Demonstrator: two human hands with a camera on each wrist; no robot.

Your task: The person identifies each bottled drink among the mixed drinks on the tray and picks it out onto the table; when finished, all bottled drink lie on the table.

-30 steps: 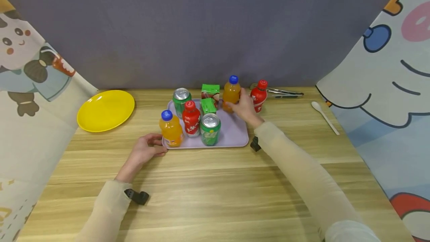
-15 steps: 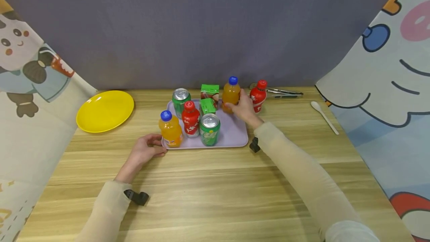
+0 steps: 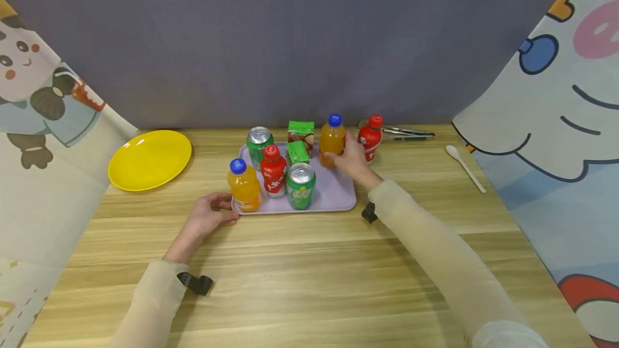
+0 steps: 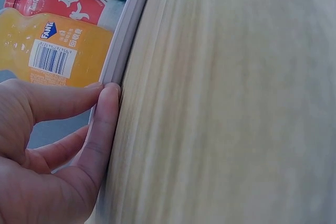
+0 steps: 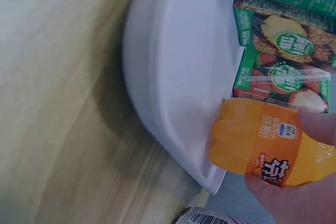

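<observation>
Fingers of the right hand (image 3: 352, 159) clamp an orange bottle (image 3: 331, 138) — best held upright, clear of the juice box (image 5: 262, 80) beside them — while the left hand (image 3: 207, 214) pinches the tray (image 3: 333, 193) for steadiness.

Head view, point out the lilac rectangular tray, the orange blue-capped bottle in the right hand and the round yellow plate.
Lilac rectangular tray (image 3: 333, 193), head view, bare floor.
Orange blue-capped bottle (image 3: 331, 139), head view, its body.
Round yellow plate (image 3: 150, 160), head view, its middle.
</observation>
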